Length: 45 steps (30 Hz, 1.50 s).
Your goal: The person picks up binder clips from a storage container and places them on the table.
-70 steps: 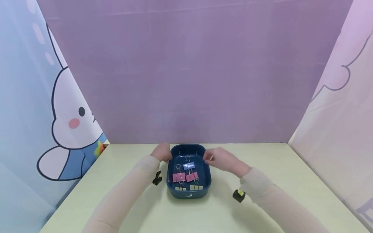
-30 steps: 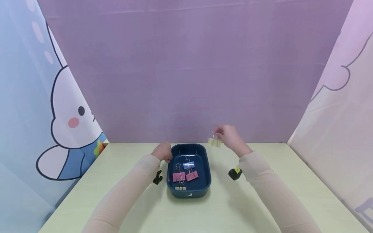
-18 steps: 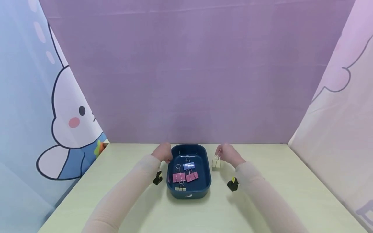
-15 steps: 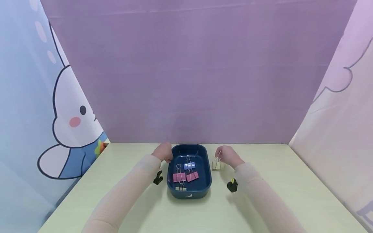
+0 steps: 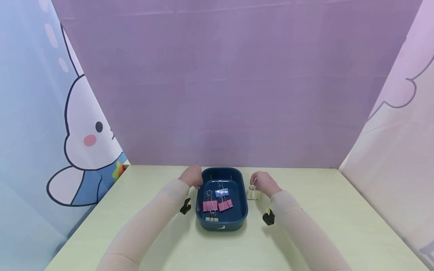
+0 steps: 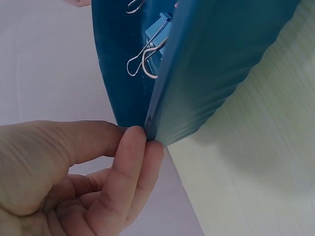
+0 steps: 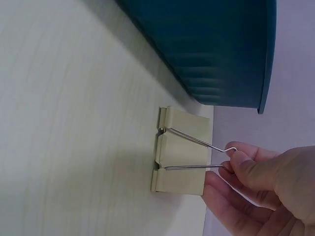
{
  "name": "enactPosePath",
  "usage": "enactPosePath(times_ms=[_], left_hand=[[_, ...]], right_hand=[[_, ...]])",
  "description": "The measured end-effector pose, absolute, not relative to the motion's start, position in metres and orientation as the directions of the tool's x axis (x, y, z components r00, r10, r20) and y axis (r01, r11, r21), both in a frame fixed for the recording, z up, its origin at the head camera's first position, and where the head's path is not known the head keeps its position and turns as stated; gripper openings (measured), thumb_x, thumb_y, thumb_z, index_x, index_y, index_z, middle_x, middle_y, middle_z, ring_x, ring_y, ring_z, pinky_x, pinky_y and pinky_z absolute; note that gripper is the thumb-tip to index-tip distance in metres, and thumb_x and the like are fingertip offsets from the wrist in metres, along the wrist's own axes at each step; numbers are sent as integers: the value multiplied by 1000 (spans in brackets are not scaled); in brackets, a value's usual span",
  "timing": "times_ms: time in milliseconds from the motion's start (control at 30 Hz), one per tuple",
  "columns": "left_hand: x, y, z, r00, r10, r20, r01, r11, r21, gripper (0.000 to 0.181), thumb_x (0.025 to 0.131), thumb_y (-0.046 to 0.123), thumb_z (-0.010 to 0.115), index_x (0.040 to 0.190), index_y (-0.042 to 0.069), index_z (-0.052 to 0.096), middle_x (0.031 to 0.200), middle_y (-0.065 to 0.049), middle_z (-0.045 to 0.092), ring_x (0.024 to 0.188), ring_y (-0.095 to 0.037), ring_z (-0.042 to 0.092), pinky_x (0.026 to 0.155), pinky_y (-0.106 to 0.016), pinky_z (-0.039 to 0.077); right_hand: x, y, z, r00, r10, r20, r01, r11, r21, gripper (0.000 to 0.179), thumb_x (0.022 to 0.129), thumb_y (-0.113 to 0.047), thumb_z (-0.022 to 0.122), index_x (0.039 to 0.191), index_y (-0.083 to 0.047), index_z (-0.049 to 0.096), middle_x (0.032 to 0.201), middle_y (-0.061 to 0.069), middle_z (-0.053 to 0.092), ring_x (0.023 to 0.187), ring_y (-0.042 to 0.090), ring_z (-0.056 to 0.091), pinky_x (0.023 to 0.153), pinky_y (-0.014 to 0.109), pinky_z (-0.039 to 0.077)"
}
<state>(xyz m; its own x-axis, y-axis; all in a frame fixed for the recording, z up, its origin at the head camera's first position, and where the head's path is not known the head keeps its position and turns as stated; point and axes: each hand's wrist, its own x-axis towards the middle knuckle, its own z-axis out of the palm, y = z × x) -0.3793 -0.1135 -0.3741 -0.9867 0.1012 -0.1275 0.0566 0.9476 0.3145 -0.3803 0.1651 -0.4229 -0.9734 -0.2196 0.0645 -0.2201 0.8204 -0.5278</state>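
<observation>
My left hand (image 5: 191,176) pinches the rim of a dark blue plastic bin (image 5: 222,226) at its far left corner; in the left wrist view, thumb and fingertips (image 6: 133,140) meet on that edge. Just right of the bin, a pale yellow binder clip (image 7: 184,152) stands at the tabletop, its wire arms towards the hand. My right hand (image 5: 266,183) pinches the end of a wire arm between thumb and fingers. Inside the bin lie a shiny blue binder clip (image 5: 222,192), two pink binder clips (image 5: 210,206) and another yellow one (image 5: 211,219) near the front wall.
The pale wood-grain table (image 5: 217,252) runs back to a purple cloth backdrop (image 5: 230,82). Printed curtains hang on both sides, the left one with a cartoon rabbit (image 5: 86,124). A black wrist camera (image 5: 268,217) sits below the right forearm.
My right hand took a yellow binder clip from the bin's front right, raised it beyond the far right corner, then lowered it beside the bin. My left hand has stayed on the rim.
</observation>
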Motion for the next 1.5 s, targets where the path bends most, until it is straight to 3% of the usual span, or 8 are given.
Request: enactPosePath(times_ms=[267,400,600,767,867,1100,1267,1500], left_hand=[[-376,-112,-369,-985,125,-122,88,958,273,9,77,-4,68,72,1,62,62,-2,60,52,-11,59,49,-20,53],[-374,-112,-366,-984,119,-132,78,956,284,12,78,-4,68,71,2,60,62,-3,60,52,-11,59,49,-20,52],[-374,-112,-367,-985,123,-124,84,956,282,14,78,-4,69,70,2,59,66,-4,62,57,-12,60,51,-20,53],[-375,-113,-369,-985,135,-105,101,955,280,15,78,-3,69,68,3,60,65,-3,62,57,-12,60,51,-20,53],[-375,-113,-369,-985,134,-110,99,955,278,13,78,-3,69,70,2,60,65,-4,62,57,-13,60,51,-20,53],[-376,-113,-372,-984,136,-114,102,960,260,15,77,-4,69,69,3,59,65,-3,62,57,-13,60,51,-20,53],[-376,-115,-372,-982,137,-132,97,957,272,7,78,-4,69,77,0,63,68,-5,63,59,-13,61,52,-21,54],[-370,-115,-369,-980,148,-136,108,957,268,7,78,-4,68,76,0,63,67,-4,62,58,-13,60,52,-21,54]], right_hand=[[-371,144,-398,-961,-233,148,-275,859,-432,25,95,-9,60,119,0,61,118,17,63,111,32,60,93,44,52],[-360,114,-378,-936,-304,180,-353,831,-430,25,95,-11,60,118,-3,63,117,14,65,108,28,63,90,41,54],[-339,75,-377,-862,-507,22,-472,784,-404,21,94,-8,60,113,-4,68,111,10,68,106,23,63,94,39,52],[-328,64,-381,-847,-511,-146,-442,830,-340,30,91,1,59,121,-3,65,124,11,64,110,20,60,100,39,49],[-327,63,-382,-846,-507,-165,-434,835,-338,31,90,4,59,119,-3,67,120,10,66,101,17,60,96,37,52],[-329,71,-380,-848,-519,-107,-430,793,-432,12,88,5,63,85,-3,72,80,4,66,68,13,58,61,25,54],[-332,86,-357,-860,-503,-86,-396,763,-511,12,86,6,64,83,-4,71,84,8,70,70,16,64,64,26,57],[-340,145,-314,-918,-394,37,-338,732,-591,14,91,2,60,102,3,68,99,18,70,81,22,67,75,32,59]])
